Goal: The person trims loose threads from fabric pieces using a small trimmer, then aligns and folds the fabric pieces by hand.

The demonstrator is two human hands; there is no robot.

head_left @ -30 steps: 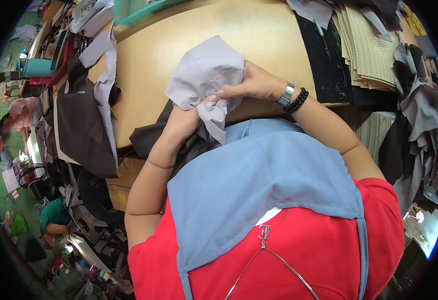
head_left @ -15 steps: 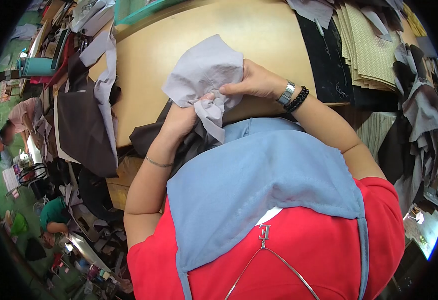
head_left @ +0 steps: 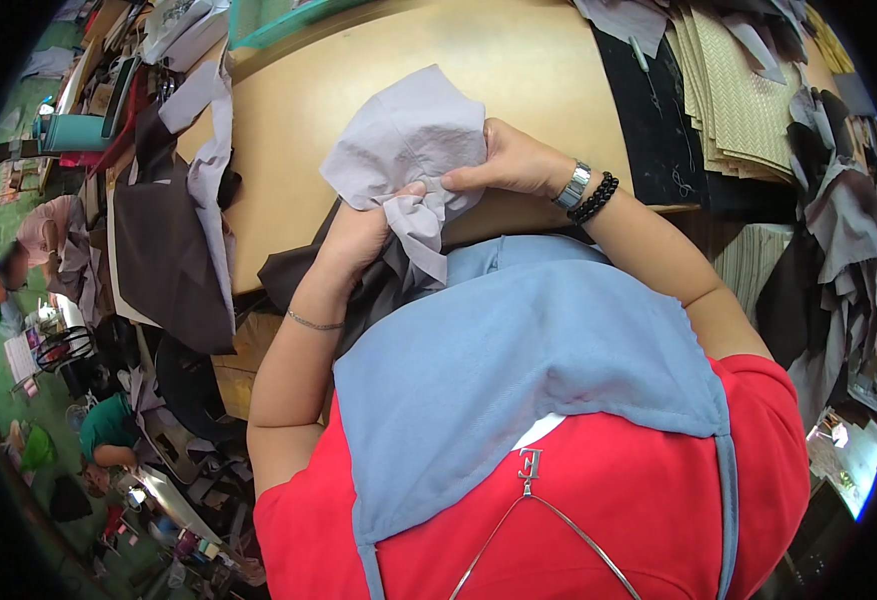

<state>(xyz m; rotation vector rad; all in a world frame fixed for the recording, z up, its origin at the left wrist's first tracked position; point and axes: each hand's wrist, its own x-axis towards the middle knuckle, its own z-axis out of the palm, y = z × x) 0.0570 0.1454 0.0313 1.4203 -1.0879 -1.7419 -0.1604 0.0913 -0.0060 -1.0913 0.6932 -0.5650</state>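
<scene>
Both hands grip a crumpled light grey cloth (head_left: 403, 125) above the near edge of the table. My left hand (head_left: 360, 235) pinches it near the middle, thumb on top, the other fingers hidden under the fabric. From the right, my right hand (head_left: 508, 162) closes on the same cloth, its thumb pressing the gathered folds close to the left thumb; its remaining fingers are behind the cloth. A dark fabric piece (head_left: 293, 268) hangs over the table edge beneath my left wrist, and whether it joins the grey cloth I cannot tell.
The wooden table (head_left: 538, 70) spreads ahead. At its left hangs dark brown fabric (head_left: 168, 250) with a grey edge. To the right lie a black mat (head_left: 648, 120), a pen (head_left: 639, 54) and a stack of woven cream sheets (head_left: 733, 100). Other people work at far left.
The cloth and my left hand have shifted very slightly left. My right hand stays almost in place, and both keep their hold.
</scene>
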